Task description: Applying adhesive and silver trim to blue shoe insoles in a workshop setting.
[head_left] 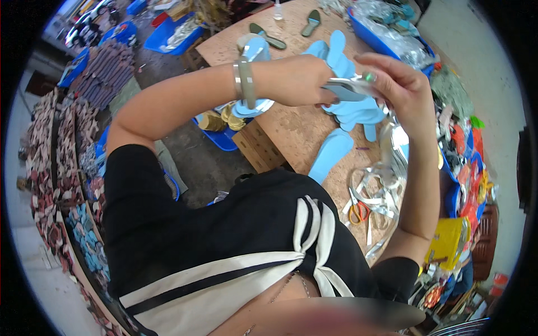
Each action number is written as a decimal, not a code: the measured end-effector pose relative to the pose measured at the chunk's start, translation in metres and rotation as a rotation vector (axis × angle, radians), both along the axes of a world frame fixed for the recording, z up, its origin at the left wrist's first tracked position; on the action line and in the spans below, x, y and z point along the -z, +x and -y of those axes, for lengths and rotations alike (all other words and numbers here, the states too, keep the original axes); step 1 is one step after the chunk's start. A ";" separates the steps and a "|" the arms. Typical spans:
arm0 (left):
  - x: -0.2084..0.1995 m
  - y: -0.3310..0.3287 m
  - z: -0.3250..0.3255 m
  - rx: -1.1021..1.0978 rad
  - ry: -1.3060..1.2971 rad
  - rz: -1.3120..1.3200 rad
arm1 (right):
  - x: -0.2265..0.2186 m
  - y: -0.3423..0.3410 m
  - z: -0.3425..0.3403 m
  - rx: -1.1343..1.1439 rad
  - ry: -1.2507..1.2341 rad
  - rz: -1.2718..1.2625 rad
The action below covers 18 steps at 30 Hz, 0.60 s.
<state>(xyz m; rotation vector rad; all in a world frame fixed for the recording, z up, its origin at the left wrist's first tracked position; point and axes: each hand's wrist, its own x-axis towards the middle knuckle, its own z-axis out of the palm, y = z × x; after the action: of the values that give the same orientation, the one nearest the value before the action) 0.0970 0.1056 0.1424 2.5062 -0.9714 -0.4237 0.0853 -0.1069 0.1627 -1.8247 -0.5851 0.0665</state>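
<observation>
My left hand [305, 79] and my right hand [402, 89] meet over the wooden table, both closed on a thin silvery piece [354, 85]. It is seen nearly edge-on, so its full shape is hidden. Beneath the hands lies a spread pile of light blue insoles [350, 115], and a single light blue insole [332, 152] rests nearer to me. Silvery-white strips [374, 193] lie tangled near my right forearm. Among them is a pair of scissors [358, 213] with orange handles.
The table [280, 126] bears two dark sole-shaped pieces [311, 23] at its far side. Blue bins with clear plastic [412, 50] and gold pieces [216, 120] flank it. A yellow container [448, 242] stands right; stacked pieces [103, 73] line the left.
</observation>
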 end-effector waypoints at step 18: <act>0.058 -0.043 0.046 -0.148 -1.023 -0.744 | 0.088 -0.031 0.002 0.151 0.964 -0.196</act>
<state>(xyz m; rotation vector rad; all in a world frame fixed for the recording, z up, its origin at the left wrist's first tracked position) 0.0537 0.0596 0.0845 1.3117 -0.4816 -0.5599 0.0547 -0.1085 0.0749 -0.9012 -0.2532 -0.1227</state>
